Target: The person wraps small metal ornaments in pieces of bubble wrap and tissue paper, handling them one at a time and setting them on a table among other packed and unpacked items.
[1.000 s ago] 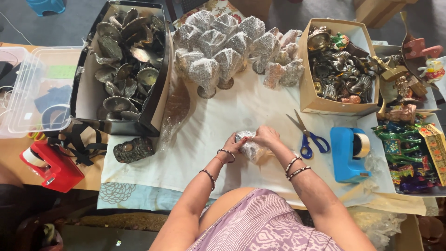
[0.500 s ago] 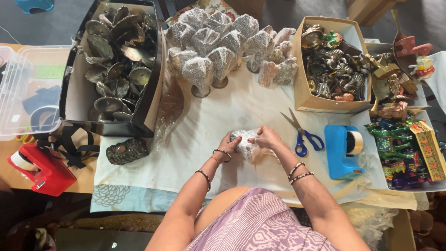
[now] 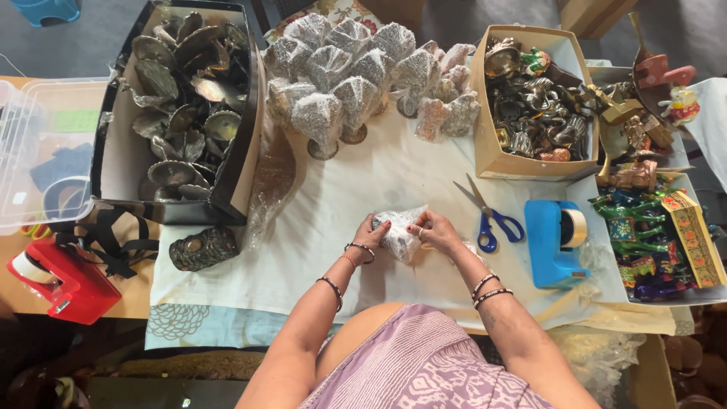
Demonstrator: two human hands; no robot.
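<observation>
Both hands have kept their grip on the wrapped bundle, which is turned slightly from half a second ago. At the bench's far side, a black box holds metal dishes and a cardboard box holds brass figurines. Forearms angle inward; left hand and right hand have fingers curled closed on the bundle, lying between them on the white cloth.

Head view (near) above table

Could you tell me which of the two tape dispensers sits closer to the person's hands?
The blue tape dispenser, just beyond the scissors beside the right hand; the red one lies far left.
</observation>
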